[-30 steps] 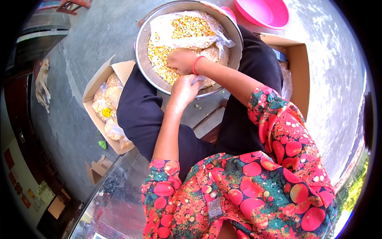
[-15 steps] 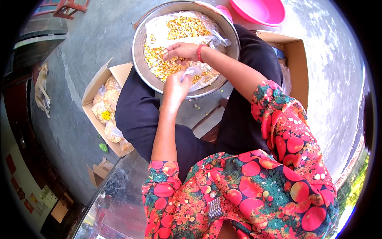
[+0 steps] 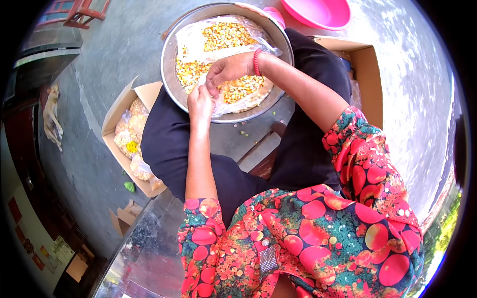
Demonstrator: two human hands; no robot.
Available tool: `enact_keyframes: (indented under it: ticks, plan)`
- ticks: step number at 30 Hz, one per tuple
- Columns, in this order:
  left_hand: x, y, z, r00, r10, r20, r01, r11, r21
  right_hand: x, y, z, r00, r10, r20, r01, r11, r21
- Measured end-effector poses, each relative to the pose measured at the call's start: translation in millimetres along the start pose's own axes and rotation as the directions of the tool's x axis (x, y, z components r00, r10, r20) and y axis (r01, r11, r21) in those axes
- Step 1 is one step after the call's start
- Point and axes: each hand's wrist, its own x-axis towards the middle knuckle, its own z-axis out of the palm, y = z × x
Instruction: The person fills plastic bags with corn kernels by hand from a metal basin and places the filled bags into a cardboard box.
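Here, the basin [image 3: 170, 79] holds clear plastic [image 3: 191, 37]; by the basin's near rim, our left hand [image 3: 200, 103] pinches some; whether our right hand [image 3: 231, 68] grips any, we cannot tell. A hard tug could spill the basin's kernels [image 3: 241, 88].

The basin [image 3: 168, 69] looks like smooth metal with a dull sheen; the bag [image 3: 191, 37] is thin plastic film — clear, creased, glossy — and the kernels [image 3: 228, 37] have a shiny skin. The tub [image 3: 323, 15] is smooth, glossy plastic, the box [image 3: 367, 79] matt cardboard, the trousers [image 3: 169, 134] dark matt cloth, the floor [image 3: 119, 49] concrete-like.
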Motion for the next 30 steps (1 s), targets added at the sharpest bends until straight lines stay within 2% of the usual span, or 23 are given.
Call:
enact_keyframes:
  ticks: [1,2,3,5,6,7,8,9,10,11,13,14,16,17,20,22,23,25,26,27,29,30]
  plan:
    - [0,0,0,0.999,0.046,-0.014,-0.046,0.999,0.008,1,1,0,0.994,-0.088,0.063,0.097,0.981,-0.167]
    - [2,-2,0,0.999,0.046,-0.013,-0.046,0.999,0.008,0,2,0,0.998,-0.026,0.057,0.032,0.994,-0.106]
    - [3,-2,0,0.998,0.053,-0.02,-0.053,0.998,0.018,-1,1,-2,0.998,-0.026,0.056,0.032,0.994,-0.106]
    - [3,-4,-1,0.998,0.06,-0.028,-0.059,0.998,0.027,1,-1,-6,0.996,0.087,-0.009,-0.087,0.992,-0.093]
    - [2,-1,-1,1.0,0.02,-0.015,-0.02,0.999,0.025,1,-2,-9,0.991,0.105,-0.089,-0.113,0.989,-0.093]
    - [1,1,-1,1.0,-0.019,-0.002,0.019,1.0,0.023,2,-3,-11,0.99,0.105,-0.088,-0.114,0.989,-0.092]
    - [1,-1,-1,1.0,-0.02,-0.002,0.02,1.0,0.023,3,-3,-11,0.971,0.109,-0.211,-0.133,0.986,-0.102]
    - [1,-3,1,1.0,0.016,-0.005,-0.015,0.999,0.029,4,-3,-13,0.937,0.109,-0.331,-0.152,0.982,-0.109]
    - [2,-5,2,0.999,0.051,-0.009,-0.05,0.998,0.035,7,1,-14,0.921,0.096,-0.377,-0.156,0.979,-0.131]
    - [2,-7,1,0.999,0.05,-0.009,-0.05,0.998,0.035,9,4,-16,0.922,0.096,-0.376,-0.156,0.979,-0.131]
    - [-1,-3,1,0.976,0.214,-0.033,-0.206,0.966,0.158,12,6,-19,0.904,0.034,-0.427,-0.159,0.952,-0.26]
    - [-1,-1,0,0.976,0.213,-0.034,-0.206,0.966,0.158,12,8,-19,0.904,0.034,-0.426,-0.159,0.952,-0.26]
    - [-2,3,-1,0.971,0.212,-0.111,-0.181,0.954,0.24,8,1,-19,0.918,0.191,-0.347,-0.24,0.966,-0.102]
    - [-1,0,-2,0.971,0.211,-0.112,-0.18,0.954,0.24,6,-2,-18,0.919,0.192,-0.346,-0.24,0.965,-0.102]
    - [6,-14,-4,0.967,0.215,-0.138,-0.196,0.97,0.14,-2,-17,-12,0.937,0.224,-0.267,-0.245,0.968,-0.051]
    - [7,-14,-2,0.972,0.197,-0.13,-0.188,0.979,0.074,-7,-22,-11,0.965,0.251,-0.073,-0.255,0.966,-0.047]
    - [6,-14,-3,0.972,0.196,-0.129,-0.188,0.979,0.075,-8,-19,-11,0.965,0.251,-0.074,-0.255,0.966,-0.046]
    - [-2,1,-2,0.998,0.042,-0.053,-0.047,0.995,-0.092,-10,-15,-12,0.995,0.018,0.101,0.008,0.966,-0.258]
    - [-3,3,0,0.998,0.043,-0.05,-0.047,0.995,-0.091,-14,-14,-15,0.998,0.064,0.023,-0.053,0.944,-0.326]
    - [-4,4,3,0.993,0.087,-0.082,-0.099,0.982,-0.158,-18,-15,-18,0.998,0.064,0.02,-0.054,0.944,-0.325]
    - [-6,7,3,0.985,0.13,-0.115,-0.153,0.963,-0.222,-25,-14,-26,0.957,-0.041,-0.288,-0.192,0.657,-0.729]
    - [-7,10,-1,0.986,0.1,-0.131,-0.136,0.942,-0.308,-24,1,-36,0.941,0.008,-0.337,-0.275,0.598,-0.753]
